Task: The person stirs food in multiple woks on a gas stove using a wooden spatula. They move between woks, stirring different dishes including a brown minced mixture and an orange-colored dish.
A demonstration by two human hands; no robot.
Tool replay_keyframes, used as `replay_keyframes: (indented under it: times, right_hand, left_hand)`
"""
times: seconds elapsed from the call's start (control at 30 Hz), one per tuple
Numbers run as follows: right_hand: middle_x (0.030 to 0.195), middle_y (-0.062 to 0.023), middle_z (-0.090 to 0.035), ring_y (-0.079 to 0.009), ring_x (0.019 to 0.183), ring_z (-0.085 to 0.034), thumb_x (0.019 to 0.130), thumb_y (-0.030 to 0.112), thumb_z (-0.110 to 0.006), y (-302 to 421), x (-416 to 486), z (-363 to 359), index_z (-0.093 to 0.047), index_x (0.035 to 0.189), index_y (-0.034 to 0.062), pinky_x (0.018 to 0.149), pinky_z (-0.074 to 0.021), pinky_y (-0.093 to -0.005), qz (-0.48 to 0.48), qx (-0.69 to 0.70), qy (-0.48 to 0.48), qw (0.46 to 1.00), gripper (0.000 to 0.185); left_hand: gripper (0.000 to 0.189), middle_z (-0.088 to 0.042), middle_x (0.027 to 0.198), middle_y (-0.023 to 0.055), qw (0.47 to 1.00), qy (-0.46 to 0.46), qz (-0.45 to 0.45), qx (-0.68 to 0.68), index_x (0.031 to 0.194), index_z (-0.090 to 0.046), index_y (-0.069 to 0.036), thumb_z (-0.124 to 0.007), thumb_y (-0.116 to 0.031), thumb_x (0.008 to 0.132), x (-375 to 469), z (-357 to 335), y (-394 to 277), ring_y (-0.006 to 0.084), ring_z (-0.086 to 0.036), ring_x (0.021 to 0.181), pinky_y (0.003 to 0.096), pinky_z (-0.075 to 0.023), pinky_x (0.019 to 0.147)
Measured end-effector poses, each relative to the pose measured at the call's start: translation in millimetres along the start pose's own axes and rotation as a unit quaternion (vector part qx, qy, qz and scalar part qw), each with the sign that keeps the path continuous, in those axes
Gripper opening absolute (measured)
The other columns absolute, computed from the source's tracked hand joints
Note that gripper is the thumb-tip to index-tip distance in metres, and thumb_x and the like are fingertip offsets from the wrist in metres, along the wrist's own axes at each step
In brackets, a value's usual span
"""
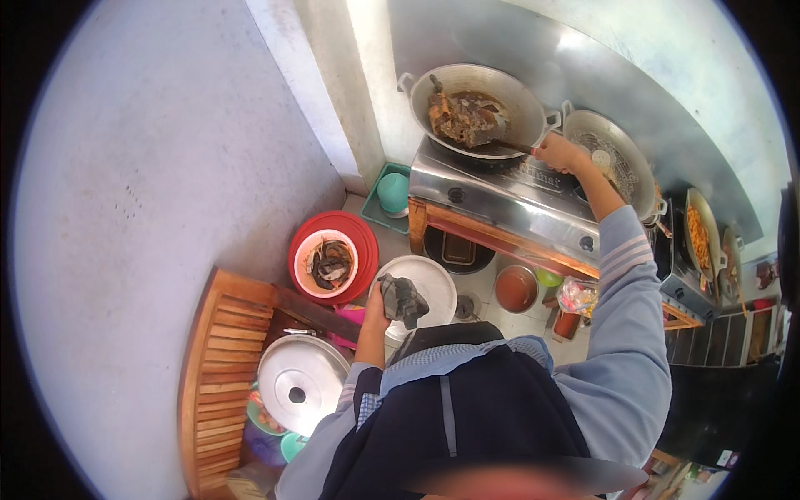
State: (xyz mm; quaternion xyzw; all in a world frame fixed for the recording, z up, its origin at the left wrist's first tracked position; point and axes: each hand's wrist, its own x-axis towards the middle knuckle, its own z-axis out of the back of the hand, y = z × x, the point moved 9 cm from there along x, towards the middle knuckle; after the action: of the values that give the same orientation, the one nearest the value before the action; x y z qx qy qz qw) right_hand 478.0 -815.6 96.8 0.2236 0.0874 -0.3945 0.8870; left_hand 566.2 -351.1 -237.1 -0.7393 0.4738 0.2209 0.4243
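My right hand [560, 153] is closed around the handle of a spatula [514, 147]. The spatula's blade rests among browned fried pieces [459, 119] in dark oil, inside a large metal wok [525, 90] on a Rinnai gas stove [500, 187]. Lower down, my left hand [375, 312] holds a crumpled dark grey cloth [403, 301] above a round metal lid or tray [437, 284]. To the right of the first wok, a second wok [584, 122] holds bubbling oil and a pale perforated skimmer [601, 160].
A white bucket [301, 262] of dark fish-like pieces stands on a red lid [365, 240] near the wall. A wooden bench [209, 375] holds a large metal pot lid [303, 381]. More woks stand at right, one with orange food [697, 234]. A green basin [392, 192] lies beside the stove.
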Motion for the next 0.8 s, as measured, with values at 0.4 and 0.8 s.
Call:
replay_keyframes:
  times: [0.4, 0.8]
  right_hand:
    - [0.080, -0.0178, -0.067, -0.0332, 0.075, -0.065, 0.084, 0.032, -0.062, -45.0, 13.7, 21.7, -0.070, 0.092, 0.0016, 0.069, -0.0506, -0.0435, 0.055, -0.090, -0.162, 0.981, 0.032]
    - [0.086, -0.0164, -0.066, -0.0366, 0.085, -0.064, 0.087, 0.030, -0.061, -29.2, -5.0, 57.3, -0.062, 0.094, 0.0065, 0.073, -0.0497, -0.0497, 0.001, -0.302, -0.258, 0.918, 0.024]
  left_hand:
    - [0.032, -0.066, 0.096, 0.0059, 0.998, 0.004, -0.020, 0.055, 0.104, -0.064, -0.009, -0.043, -0.032, 0.097, 11.9, -6.6, -22.9, 0.0194, -0.064, 0.087, 0.0337, -0.0530, 0.078]
    - [0.036, -0.066, 0.099, 0.0058, 0.999, -0.016, -0.018, 0.043, 0.110, -0.063, -0.008, -0.041, -0.034, 0.098, 27.4, 13.5, -31.3, 0.0197, -0.064, 0.089, 0.0334, -0.0523, 0.080]
